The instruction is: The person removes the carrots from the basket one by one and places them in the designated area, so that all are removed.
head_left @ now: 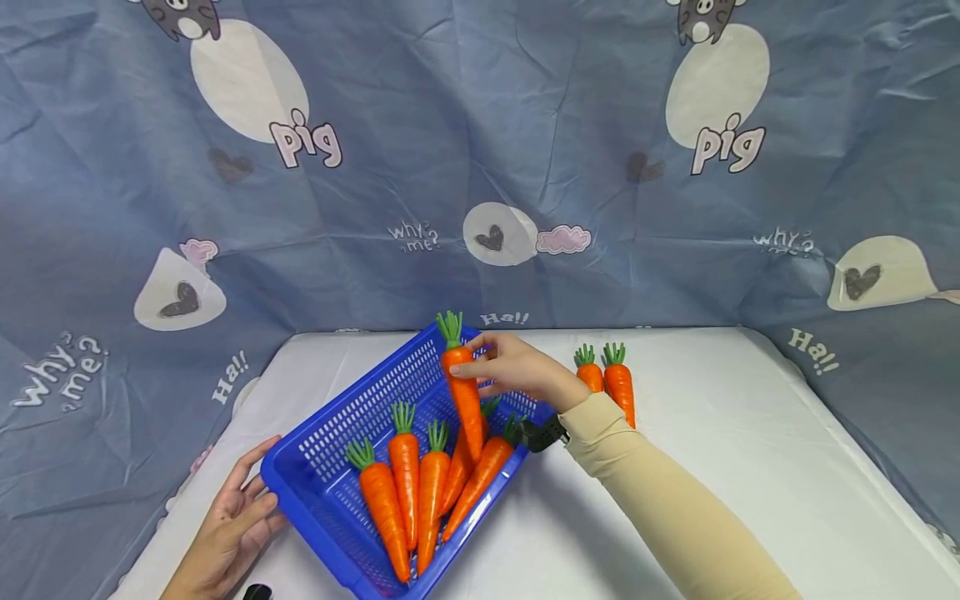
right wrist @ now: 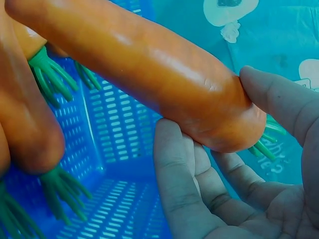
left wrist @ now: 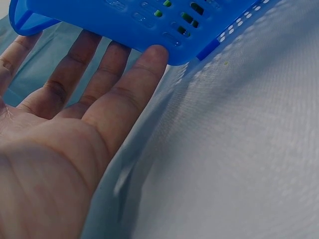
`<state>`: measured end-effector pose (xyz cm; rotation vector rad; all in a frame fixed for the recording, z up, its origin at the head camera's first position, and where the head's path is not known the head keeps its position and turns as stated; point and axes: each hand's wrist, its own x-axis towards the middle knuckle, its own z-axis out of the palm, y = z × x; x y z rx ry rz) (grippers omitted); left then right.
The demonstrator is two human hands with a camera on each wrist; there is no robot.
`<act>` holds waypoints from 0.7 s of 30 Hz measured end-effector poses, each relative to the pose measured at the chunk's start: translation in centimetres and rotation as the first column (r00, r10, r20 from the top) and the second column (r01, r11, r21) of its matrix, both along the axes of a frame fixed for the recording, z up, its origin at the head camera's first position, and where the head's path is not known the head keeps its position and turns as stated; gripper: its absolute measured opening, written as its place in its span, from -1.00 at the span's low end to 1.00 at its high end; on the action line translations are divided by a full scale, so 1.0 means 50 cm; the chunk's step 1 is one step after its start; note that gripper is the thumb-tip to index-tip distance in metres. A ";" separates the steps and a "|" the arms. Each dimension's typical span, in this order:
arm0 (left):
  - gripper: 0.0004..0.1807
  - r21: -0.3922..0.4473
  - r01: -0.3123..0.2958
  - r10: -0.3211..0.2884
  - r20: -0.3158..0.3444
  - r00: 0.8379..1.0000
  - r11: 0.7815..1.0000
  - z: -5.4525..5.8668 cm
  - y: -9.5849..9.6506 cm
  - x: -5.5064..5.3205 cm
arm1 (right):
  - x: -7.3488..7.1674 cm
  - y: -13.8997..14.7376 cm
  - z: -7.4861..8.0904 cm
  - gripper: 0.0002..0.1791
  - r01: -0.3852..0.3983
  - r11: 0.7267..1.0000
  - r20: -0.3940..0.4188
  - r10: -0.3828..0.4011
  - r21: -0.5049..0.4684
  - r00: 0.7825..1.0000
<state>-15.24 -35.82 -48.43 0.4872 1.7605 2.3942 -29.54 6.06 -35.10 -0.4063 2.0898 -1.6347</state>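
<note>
My right hand (head_left: 513, 367) pinches an orange carrot (head_left: 465, 400) near its green-stemmed top, thumb on one side and fingertips on the other. The carrot hangs tip down over the blue plastic basket (head_left: 315, 517). Inside the basket lie several carrots (head_left: 384, 508), their green stems toward the far side; the held one partly covers another. My left hand (head_left: 236, 525) is at the basket's near left corner. In the left wrist view its thumb (left wrist: 152, 59) touches the outer wall, and its extended fingers (left wrist: 75, 64) reach under the rim.
Two more carrots (head_left: 619, 379) lie on the white table (head_left: 720, 450) right of the basket, partly behind the right forearm. A blue printed cloth (head_left: 480, 167) hangs behind the table. A small black object (head_left: 257, 592) shows at the bottom edge near the left wrist.
</note>
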 end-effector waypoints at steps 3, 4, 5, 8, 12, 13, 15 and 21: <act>-0.25 0.007 0.011 -0.011 -0.002 1.000 1.000 0.000 -0.001 0.001 | -0.002 0.009 0.002 -0.42 0.007 1.000 0.005 -0.007 -0.001 1.000; -0.25 0.006 0.013 -0.013 -0.002 1.000 1.000 -0.001 -0.001 0.001 | -0.002 0.012 0.003 -0.41 0.010 1.000 0.009 -0.009 -0.004 1.000; -0.24 0.004 0.014 -0.014 -0.001 1.000 1.000 -0.001 -0.002 0.001 | -0.002 0.015 0.004 -0.41 0.013 1.000 0.013 -0.013 -0.007 1.000; -0.23 -0.002 0.016 -0.016 0.001 1.000 1.000 -0.001 -0.003 0.002 | -0.002 0.023 0.008 -0.42 0.026 1.000 0.018 -0.025 -0.013 1.000; -0.19 -0.017 0.018 -0.018 0.002 1.000 1.000 -0.002 -0.004 0.002 | -0.002 0.034 0.015 -0.45 0.036 0.999 0.025 -0.035 -0.040 0.999; -0.19 -0.028 0.013 -0.013 0.005 1.000 1.000 -0.002 -0.004 0.003 | -0.003 0.037 0.016 -0.45 0.039 0.998 0.027 -0.037 -0.047 0.999; -0.18 -0.052 0.002 -0.001 0.013 1.000 0.999 -0.001 -0.003 0.003 | -0.003 0.044 0.019 -0.45 0.040 0.998 0.022 -0.039 -0.051 0.999; -0.18 -0.095 -0.029 0.032 0.033 0.999 0.995 0.004 0.000 0.003 | -0.004 0.067 0.026 -0.46 0.040 0.998 -0.003 -0.040 -0.041 0.999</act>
